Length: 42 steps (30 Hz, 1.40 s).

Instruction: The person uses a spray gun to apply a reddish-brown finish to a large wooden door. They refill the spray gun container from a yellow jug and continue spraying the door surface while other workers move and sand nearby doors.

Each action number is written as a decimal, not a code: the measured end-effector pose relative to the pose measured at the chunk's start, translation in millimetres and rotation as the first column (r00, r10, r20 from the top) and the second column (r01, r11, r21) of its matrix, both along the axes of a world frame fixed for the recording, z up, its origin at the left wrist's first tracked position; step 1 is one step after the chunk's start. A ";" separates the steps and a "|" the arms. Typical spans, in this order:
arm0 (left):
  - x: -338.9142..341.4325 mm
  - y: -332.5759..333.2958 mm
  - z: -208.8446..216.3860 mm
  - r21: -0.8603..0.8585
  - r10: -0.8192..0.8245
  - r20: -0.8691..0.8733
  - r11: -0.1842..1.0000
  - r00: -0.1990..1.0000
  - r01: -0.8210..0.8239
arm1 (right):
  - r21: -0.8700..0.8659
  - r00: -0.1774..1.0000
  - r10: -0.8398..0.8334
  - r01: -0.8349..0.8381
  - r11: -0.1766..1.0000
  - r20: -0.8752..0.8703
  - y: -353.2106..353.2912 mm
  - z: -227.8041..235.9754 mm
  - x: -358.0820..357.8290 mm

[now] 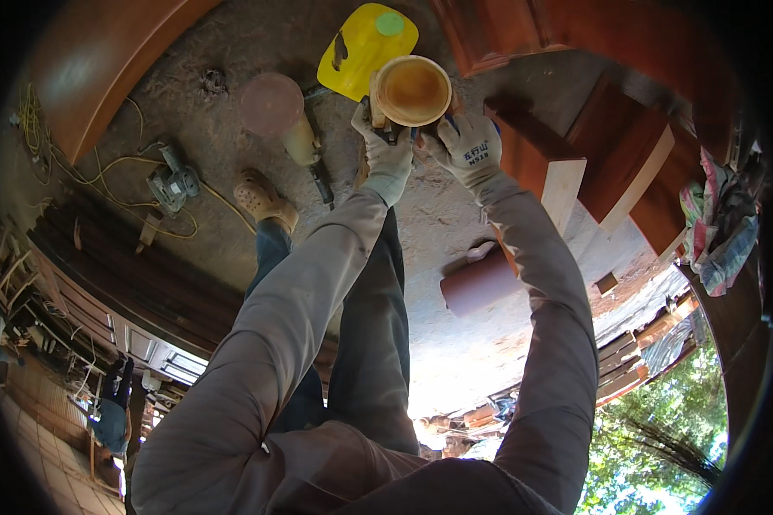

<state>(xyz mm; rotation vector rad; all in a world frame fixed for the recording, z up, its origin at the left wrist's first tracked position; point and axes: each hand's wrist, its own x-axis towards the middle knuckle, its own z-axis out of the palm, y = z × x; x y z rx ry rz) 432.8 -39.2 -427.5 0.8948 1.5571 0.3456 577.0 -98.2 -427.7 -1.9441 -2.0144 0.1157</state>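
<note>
Both my hands wear pale work gloves and meet at a round thing with a cream rim and a brown middle (414, 89), whose exact kind I cannot make out. My left hand (386, 160) is closed at its lower left side, around a dark narrow part. From the right, my right hand (465, 150) closes on its lower edge with bent fingers. Just behind stands a yellow jug (349, 60) with a green cap. Left of my hands lies a disc sander (299, 142) with its brown round disc turned up.
A corded power tool (173, 182) rests at the left, its yellow cord (116, 172) looping over the floor. Reddish wooden pieces (537, 154) stand at the right. A brown roll (481, 281) lies by my legs. Crumpled cloth (720, 223) hangs far right. Another person (112, 416) is at lower left.
</note>
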 end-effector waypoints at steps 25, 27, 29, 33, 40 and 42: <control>-31.0 -3.0 3.9 0.147 -0.077 0.153 0.988 0.985 0.055 | -0.225 -0.016 -0.999 0.974 -0.007 -0.036 -180.4 10.1 94.8; -51.0 -4.4 0.8 0.210 -0.165 0.143 0.969 0.976 0.134 | -0.304 -0.015 -1.000 0.952 -0.019 0.017 -203.5 -1.1 105.4; -75.0 -6.3 1.1 0.207 -0.183 0.160 0.967 0.970 0.148 | -0.352 0.044 -0.955 0.934 -0.065 0.293 -219.3 -6.6 118.4; -116.2 1.4 26.5 0.081 0.020 0.171 0.996 0.985 -0.034 | -0.090 0.151 -0.938 0.988 0.129 0.312 -155.2 -5.7 48.4; -176.5 10.4 32.0 0.086 -0.048 -0.196 0.994 0.979 0.066 | -0.288 0.555 -0.821 0.771 0.568 -0.133 -63.4 -65.8 -85.9; -185.7 14.6 32.1 0.085 0.026 -0.103 0.996 0.994 -0.017 | -0.067 0.443 -0.861 0.879 0.472 -0.251 -22.1 -85.8 -84.2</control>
